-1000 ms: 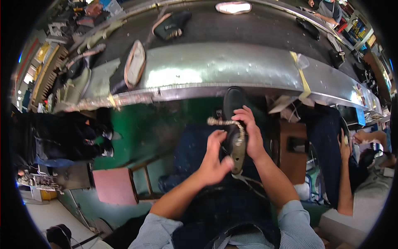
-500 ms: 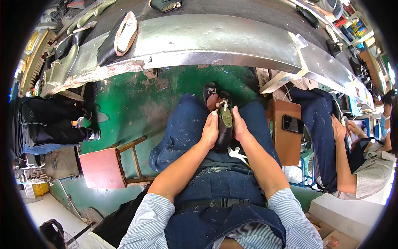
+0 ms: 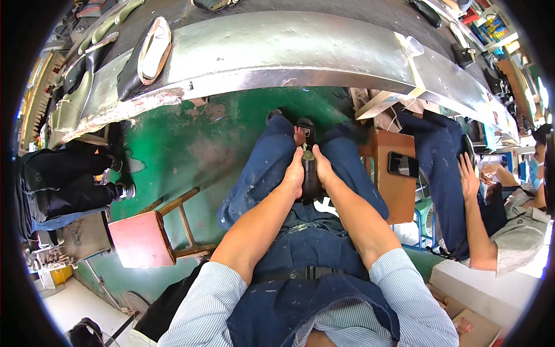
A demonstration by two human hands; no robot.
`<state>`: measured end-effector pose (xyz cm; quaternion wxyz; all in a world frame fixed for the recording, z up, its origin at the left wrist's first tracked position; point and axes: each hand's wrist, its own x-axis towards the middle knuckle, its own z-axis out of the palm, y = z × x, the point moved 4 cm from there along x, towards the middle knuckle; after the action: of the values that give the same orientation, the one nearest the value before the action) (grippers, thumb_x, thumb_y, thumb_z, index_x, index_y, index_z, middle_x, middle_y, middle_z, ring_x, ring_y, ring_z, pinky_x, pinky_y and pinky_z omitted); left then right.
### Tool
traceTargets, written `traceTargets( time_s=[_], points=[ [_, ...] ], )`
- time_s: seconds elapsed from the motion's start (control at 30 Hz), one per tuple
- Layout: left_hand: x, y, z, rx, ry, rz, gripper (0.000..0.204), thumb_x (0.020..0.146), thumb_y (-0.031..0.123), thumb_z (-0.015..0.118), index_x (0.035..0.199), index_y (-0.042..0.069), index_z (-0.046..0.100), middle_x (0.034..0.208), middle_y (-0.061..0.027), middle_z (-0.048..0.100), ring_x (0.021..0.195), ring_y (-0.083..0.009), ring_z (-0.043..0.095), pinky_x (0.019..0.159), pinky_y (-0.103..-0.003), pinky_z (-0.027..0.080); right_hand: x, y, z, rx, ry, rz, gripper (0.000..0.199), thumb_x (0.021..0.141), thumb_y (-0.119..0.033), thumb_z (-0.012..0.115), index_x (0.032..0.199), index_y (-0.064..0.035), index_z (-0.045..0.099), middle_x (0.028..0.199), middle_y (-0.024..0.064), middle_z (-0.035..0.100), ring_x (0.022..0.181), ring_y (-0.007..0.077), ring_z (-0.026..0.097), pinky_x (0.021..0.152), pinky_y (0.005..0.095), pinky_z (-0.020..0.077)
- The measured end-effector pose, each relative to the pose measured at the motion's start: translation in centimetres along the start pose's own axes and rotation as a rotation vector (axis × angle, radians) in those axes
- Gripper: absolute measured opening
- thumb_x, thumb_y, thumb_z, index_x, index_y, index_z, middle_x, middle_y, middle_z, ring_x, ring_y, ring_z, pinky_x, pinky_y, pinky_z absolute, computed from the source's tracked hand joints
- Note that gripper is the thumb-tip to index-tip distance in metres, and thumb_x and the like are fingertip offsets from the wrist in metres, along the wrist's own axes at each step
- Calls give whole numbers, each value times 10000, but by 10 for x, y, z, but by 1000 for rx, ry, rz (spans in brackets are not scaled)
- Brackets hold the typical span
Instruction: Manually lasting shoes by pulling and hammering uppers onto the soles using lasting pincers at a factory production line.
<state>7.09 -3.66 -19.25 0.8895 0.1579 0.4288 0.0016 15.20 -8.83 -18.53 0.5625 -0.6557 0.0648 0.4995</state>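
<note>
Between my knees, a black shoe on a green last (image 3: 311, 179) is held upright with the green end of the last at the top. My left hand (image 3: 294, 175) presses its left side, and my right hand (image 3: 324, 166) presses the right side, with the thumbs near the top. My palms hide much of the shoe's sides. Just below it on my lap, a white object (image 3: 327, 206) is partly covered by my right forearm; its kind cannot be made out.
Ahead runs a metal-edged workbench (image 3: 248, 49) with a black shoe (image 3: 145, 61) at its left. A pink-topped stool (image 3: 141, 240) stands left. At my right, a brown stool (image 3: 394, 196) carries a phone (image 3: 403, 165); beyond it sits another person (image 3: 485, 220).
The shoe has tilted, so less of the green last's top shows. My legs have shifted and my left knee has moved inward. Both hands stay around the shoe.
</note>
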Motion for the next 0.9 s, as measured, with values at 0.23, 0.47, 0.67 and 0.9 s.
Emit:
traceTargets(
  time_s=[0.23, 0.47, 0.67, 0.9],
  points=[
    [-2, -1, 12, -18, -31, -23, 733, 882, 685, 502, 1256, 59, 583, 1153, -137, 650, 998, -285, 626, 923, -413, 481, -25, -11, -1, 3, 67, -54, 672, 987, -596, 390, 1261, -14, 584, 1130, 99, 642, 963, 199, 610, 894, 335, 463],
    [-25, 4, 25, 10, -184, -101, 676, 875, 656, 554, 1205, 72, 625, 1098, -122, 668, 945, -254, 638, 875, -390, 498, -50, -12, -4, 20, 123, -172, 681, 1002, -564, 383, 1356, 6, 503, 1267, 121, 576, 1112, 204, 544, 1012, 331, 391],
    [-48, 16, 29, 56, -212, -2, 602, 899, 602, 569, 1181, 74, 629, 1080, -102, 675, 909, -232, 648, 835, -361, 512, -68, -29, 5, -106, 152, -316, 651, 1026, -522, 360, 1388, 7, 472, 1300, 117, 560, 1147, 204, 532, 1033, 322, 377],
    [-122, 51, 38, 17, -323, 17, 615, 938, 665, 445, 1170, 118, 607, 1046, -80, 672, 904, -258, 670, 828, -442, 554, -112, -61, 37, 11, -119, -210, 636, 1015, -562, 364, 1372, -49, 482, 1251, 102, 613, 1139, 211, 586, 1001, 368, 447]
  ],
)
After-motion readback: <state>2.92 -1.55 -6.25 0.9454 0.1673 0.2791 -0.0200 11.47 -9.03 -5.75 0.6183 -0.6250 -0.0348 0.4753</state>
